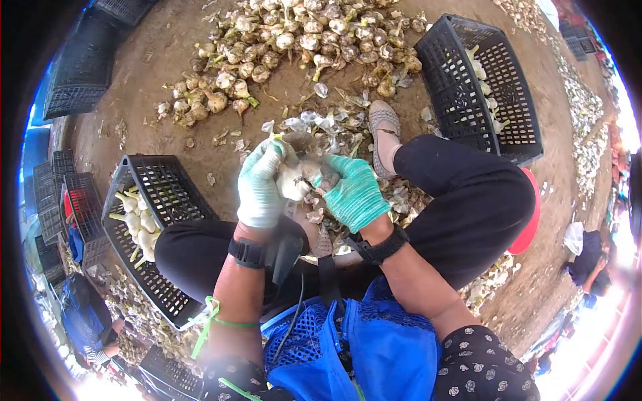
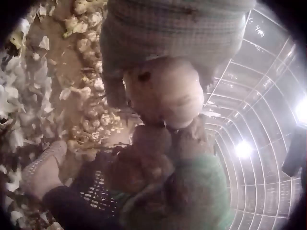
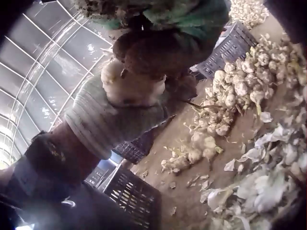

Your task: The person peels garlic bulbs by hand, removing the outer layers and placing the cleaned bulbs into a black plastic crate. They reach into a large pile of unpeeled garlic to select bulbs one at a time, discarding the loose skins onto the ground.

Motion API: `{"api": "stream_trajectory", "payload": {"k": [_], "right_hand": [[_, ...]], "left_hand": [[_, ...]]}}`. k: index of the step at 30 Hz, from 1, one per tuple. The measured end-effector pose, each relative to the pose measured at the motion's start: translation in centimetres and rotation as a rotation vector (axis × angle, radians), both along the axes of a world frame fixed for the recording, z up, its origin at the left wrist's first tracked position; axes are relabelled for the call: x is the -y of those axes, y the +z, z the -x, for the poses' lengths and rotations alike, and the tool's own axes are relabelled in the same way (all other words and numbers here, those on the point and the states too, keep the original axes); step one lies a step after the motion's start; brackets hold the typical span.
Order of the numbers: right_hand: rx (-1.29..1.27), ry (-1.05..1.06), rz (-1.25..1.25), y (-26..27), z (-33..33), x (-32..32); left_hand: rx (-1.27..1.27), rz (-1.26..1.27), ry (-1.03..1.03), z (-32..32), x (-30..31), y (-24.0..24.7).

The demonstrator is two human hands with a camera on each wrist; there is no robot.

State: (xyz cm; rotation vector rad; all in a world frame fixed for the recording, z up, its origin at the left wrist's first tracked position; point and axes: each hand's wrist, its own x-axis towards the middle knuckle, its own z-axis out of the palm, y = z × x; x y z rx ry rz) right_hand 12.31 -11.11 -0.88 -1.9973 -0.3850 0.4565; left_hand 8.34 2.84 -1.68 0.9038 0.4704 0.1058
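Observation:
A whitish garlic bulb (image 1: 292,184) is between the two hands, above the ground and in front of the person's lap. The left hand (image 1: 259,187), in a pale knitted glove, grips it; in the left wrist view the bulb (image 2: 165,91) shows a dark spot on its rounded side. From the other side the right hand (image 1: 358,194), in a green glove with dirt-stained fingertips, pinches at the bulb with thumb and curled fingers. The right wrist view shows those dark fingers pressed against the bulb (image 3: 127,91), covering part of it.
Unpeeled garlic (image 1: 307,40) lies heaped on the dirt floor ahead. Loose skins (image 1: 328,123) litter the ground before the lap. A black crate (image 1: 167,190) with cleaned bulbs stands at the left knee; another crate (image 1: 461,87) stands beyond the right foot.

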Motion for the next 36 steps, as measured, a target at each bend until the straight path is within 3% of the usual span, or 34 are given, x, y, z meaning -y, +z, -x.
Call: {"api": "stream_trajectory", "payload": {"k": [5, 8, 11, 13, 15, 16, 18, 20, 21, 22, 24, 26, 28, 30, 32, 36], "right_hand": [[0.008, 0.001, 0.025, 0.4, 0.1, 0.8], [-0.126, 0.011, -0.021, 0.0, 0.3, 0.8], [0.029, 0.043, 0.036, 0.4, 0.8, 0.8], [-0.072, 0.01, -0.104, -1.9, 1.2, 0.9], [-0.077, -0.005, -0.089, -4.4, 1.9, 1.2], [-0.085, -0.016, -0.064, -4.5, 2.0, 1.2], [-0.054, 0.027, 0.012, -2.7, 1.6, 1.4], [-0.012, 0.004, -0.137, 0.6, 0.8, 0.9], [-0.348, -0.141, -0.408, 1.3, 0.8, 0.3], [-0.349, -0.15, -0.401, 1.7, 0.7, 0.1], [0.538, 0.111, -0.258, 2.4, 0.2, -0.1], [0.45, 0.116, -0.332, 3.1, 0.0, -0.3], [0.372, 0.153, -0.227, 2.4, 0.1, 0.0], [0.416, 0.129, -0.243, 2.2, 0.2, 0.2], [0.547, 0.143, -0.145, 2.8, 0.3, 0.4], [0.657, 0.188, -0.091, 1.5, 0.7, 1.1]], "left_hand": [[-0.03, 0.028, 0.0, -0.1, 0.5, 0.5], [0.008, 0.061, -0.031, 0.2, 0.4, 0.4], [0.027, 0.145, -0.028, 0.6, 0.3, 0.2], [0.038, 0.32, 0.029, 1.0, 0.0, -0.3], [0.047, 0.432, 0.104, 0.7, -0.3, 0.7], [0.056, 0.554, 0.182, 0.4, -0.5, 1.4], [0.007, 0.532, 0.173, 0.4, -1.2, 1.6], [0.023, 0.496, 0.276, 0.7, -1.5, 0.5], [0.061, 0.522, 0.213, 0.6, -1.4, 0.6], [0.055, 0.53, 0.208, 0.4, -1.1, 0.7], [-0.031, 0.555, 0.134, -0.1, -0.4, 1.7], [-0.096, 0.554, 0.129, -0.4, 0.1, 2.3], [-0.123, 0.546, -0.023, -0.4, -0.2, 1.8], [-0.131, 0.607, 0.058, -0.3, 0.3, 2.2], [-0.132, 0.685, -0.032, -0.1, 0.5, 2.6], [-0.205, 0.579, 0.069, 0.6, -0.4, 0.0]]}}
